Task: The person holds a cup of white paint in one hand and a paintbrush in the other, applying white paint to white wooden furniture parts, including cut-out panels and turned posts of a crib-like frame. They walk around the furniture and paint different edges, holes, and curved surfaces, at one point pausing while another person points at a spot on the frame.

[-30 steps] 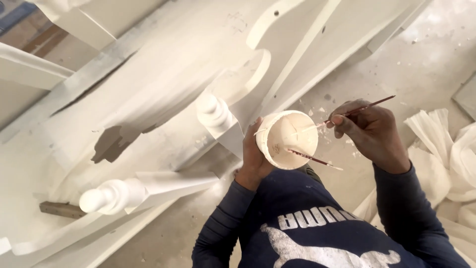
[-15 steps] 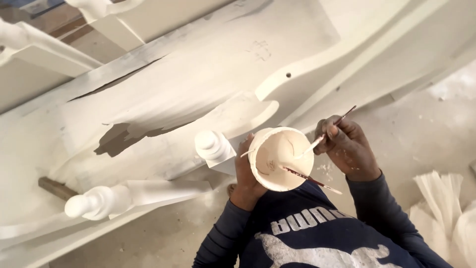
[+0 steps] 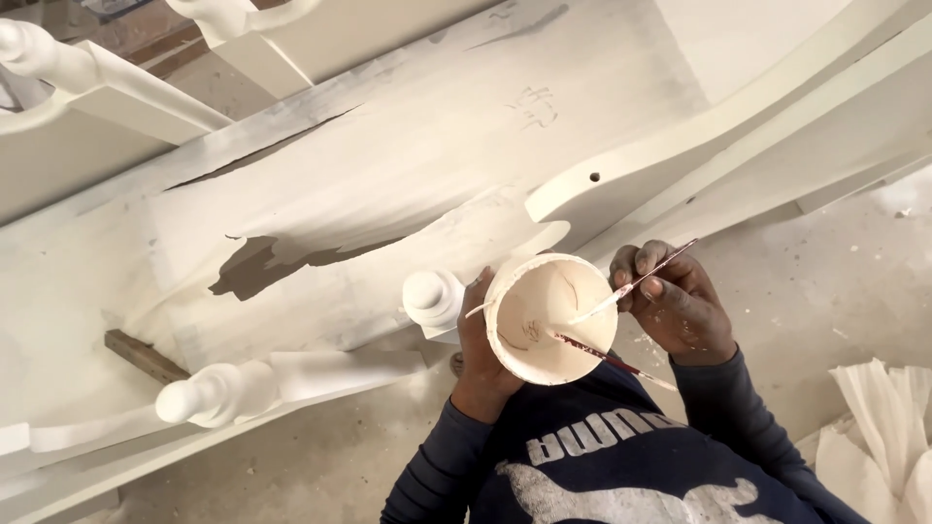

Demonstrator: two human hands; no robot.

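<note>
- Head view: my left hand [image 3: 478,351] grips the white paint cup [image 3: 549,317] from its far side, fingers wrapped round the wall, with the open mouth tilted up toward me.
- My right hand [image 3: 677,309], just right of the cup, has its fingers pressed together in a pinch on a thin brush [image 3: 631,284]; the pale tip end reaches over the rim into the cup.
- A second thin stick [image 3: 610,361] lies across the cup's near rim, below my right hand, with its reddish end pointing past my wrist.
- Keep the cup level in the left hand so that the paint stays low in the wall; I judge that tilting it further risks a spill onto my dark sleeve [image 3: 442,466].
- Load only the tip, then wipe it on the inner rim nearest my right thumb; a heavy load would likely drip.
- The white-primed furniture panel [image 3: 388,194] lies just beyond both hands, with a bare grey patch [image 3: 262,264] well to the left of my left hand.
- A turned white knob [image 3: 433,296] sits touching or just beside my left fingers; I cannot tell which.
</note>
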